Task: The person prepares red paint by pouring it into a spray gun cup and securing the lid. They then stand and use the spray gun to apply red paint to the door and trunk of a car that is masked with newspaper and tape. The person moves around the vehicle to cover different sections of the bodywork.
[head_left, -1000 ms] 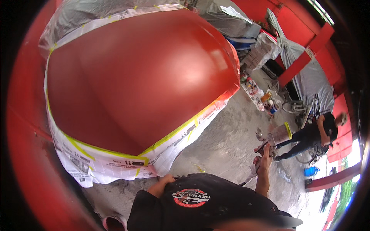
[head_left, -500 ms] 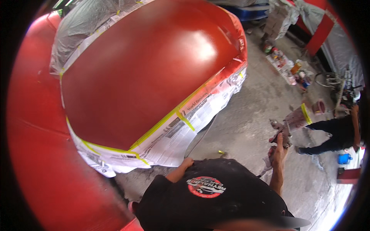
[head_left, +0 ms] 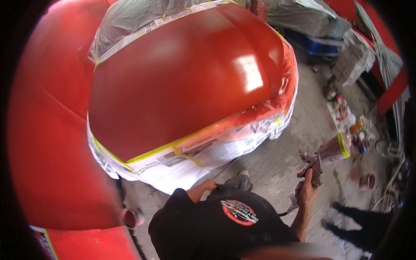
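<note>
Right hand [head_left: 308, 190]: gripping brown spray gun [head_left: 313, 166], right of glossy red hood [head_left: 186, 86]; tipping yellow-rimmed cup [head_left: 331, 151] risks drips. Left hand [head_left: 209, 184]: grip unclear.

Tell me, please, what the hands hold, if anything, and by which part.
The right hand holds a spray gun by its handle. The left hand is beside the black shirt; whether it holds anything cannot be told.

Grey concrete floor [head_left: 299, 130], blotched and stained. On it, right side, I see a whitish sheet [head_left: 334, 115] crowded with small containers; nearer, a dark-red bucket [head_left: 367, 182]. Lower left, I note a pinkish open-mouthed container [head_left: 132, 219].
</note>
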Demonstrator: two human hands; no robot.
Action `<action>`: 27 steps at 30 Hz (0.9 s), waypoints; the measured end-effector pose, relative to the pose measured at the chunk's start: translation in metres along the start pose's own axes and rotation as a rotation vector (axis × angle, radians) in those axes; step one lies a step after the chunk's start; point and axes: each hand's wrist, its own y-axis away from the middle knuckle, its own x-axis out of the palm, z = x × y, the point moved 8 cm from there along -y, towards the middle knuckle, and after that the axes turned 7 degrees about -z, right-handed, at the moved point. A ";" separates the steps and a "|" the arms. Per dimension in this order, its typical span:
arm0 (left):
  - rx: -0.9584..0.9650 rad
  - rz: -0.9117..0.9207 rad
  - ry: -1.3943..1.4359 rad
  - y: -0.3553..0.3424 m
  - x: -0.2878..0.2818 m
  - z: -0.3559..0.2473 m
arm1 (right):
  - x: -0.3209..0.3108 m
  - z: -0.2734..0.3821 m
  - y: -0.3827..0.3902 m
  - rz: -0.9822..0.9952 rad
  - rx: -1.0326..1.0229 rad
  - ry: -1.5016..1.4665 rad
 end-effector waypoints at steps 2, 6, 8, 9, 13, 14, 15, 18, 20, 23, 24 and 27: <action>-0.006 -0.007 0.023 -0.045 0.007 -0.019 | 0.012 0.004 -0.058 0.050 -0.020 -0.019; -0.123 -0.138 0.322 -0.116 0.041 -0.018 | 0.036 0.024 -0.161 0.154 -0.010 -0.046; -0.093 -0.099 0.285 -0.149 0.021 -0.066 | 0.035 0.046 -0.208 0.140 -0.005 -0.037; -0.071 -0.089 0.265 -0.149 0.013 -0.076 | 0.038 0.052 -0.228 0.130 -0.040 -0.086; -0.042 -0.025 0.157 -0.145 -0.003 -0.111 | 0.040 0.061 -0.320 0.138 -0.013 -0.106; -0.053 -0.003 0.126 -0.143 0.002 -0.116 | 0.043 0.055 -0.343 0.147 0.014 -0.121; -0.112 -0.001 0.152 -0.148 0.003 -0.120 | 0.043 0.049 -0.367 0.150 0.033 -0.136; -0.321 0.006 0.271 -0.162 0.005 -0.149 | 0.046 0.031 -0.433 0.158 0.066 -0.153; -0.504 -0.024 0.407 -0.190 -0.016 -0.191 | 0.051 0.024 -0.484 0.176 0.017 -0.160; -0.528 -0.080 0.307 -0.205 0.002 -0.235 | 0.058 0.028 -0.548 0.308 0.148 -0.079; -0.517 -0.088 0.303 -0.216 -0.009 -0.252 | 0.058 0.034 -0.571 0.339 0.154 -0.066; -0.460 -0.112 0.283 -0.233 -0.030 -0.298 | 0.055 0.031 -0.639 0.389 0.148 -0.065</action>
